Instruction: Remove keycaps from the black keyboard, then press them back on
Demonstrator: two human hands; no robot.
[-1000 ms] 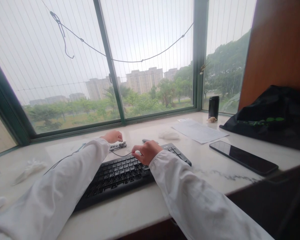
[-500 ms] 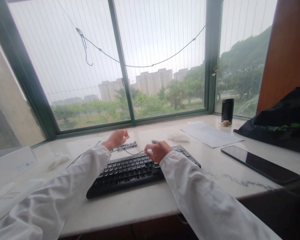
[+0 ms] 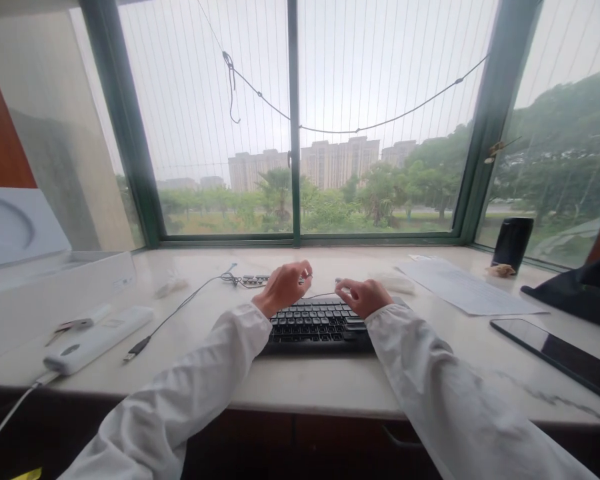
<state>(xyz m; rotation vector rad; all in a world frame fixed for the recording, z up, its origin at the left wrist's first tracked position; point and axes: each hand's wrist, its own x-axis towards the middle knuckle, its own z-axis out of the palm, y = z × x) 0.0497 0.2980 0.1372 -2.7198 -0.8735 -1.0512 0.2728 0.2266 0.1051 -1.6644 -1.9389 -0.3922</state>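
Note:
A black keyboard (image 3: 320, 327) lies on the white desktop, its left and right ends partly covered by my forearms and hands. My left hand (image 3: 285, 287) hovers over its back left part, thumb and forefinger curled together. Above the back right part is my right hand (image 3: 364, 297), also in a pinch. Anything between the fingertips is too small to make out. A small grey piece (image 3: 338, 281) shows at the right fingertips; whether it is held or lies behind, I cannot tell. Beyond the left hand lies a row of dark keys (image 3: 254, 281), partly hidden, beside a thin cable (image 3: 190, 299).
At left are an open white box (image 3: 95, 273), a white power strip-like block (image 3: 100, 340) with a cord, and a USB plug (image 3: 139, 348). To the right lie a paper sheet (image 3: 465, 283), a phone (image 3: 555, 353), a black can-shaped object (image 3: 513, 243) and a dark bag (image 3: 580, 293).
The view has turned left and levelled, so the desk things appear further right and the USB plug now shows. My two hands' fingertips have come slightly closer together, both still pinched.

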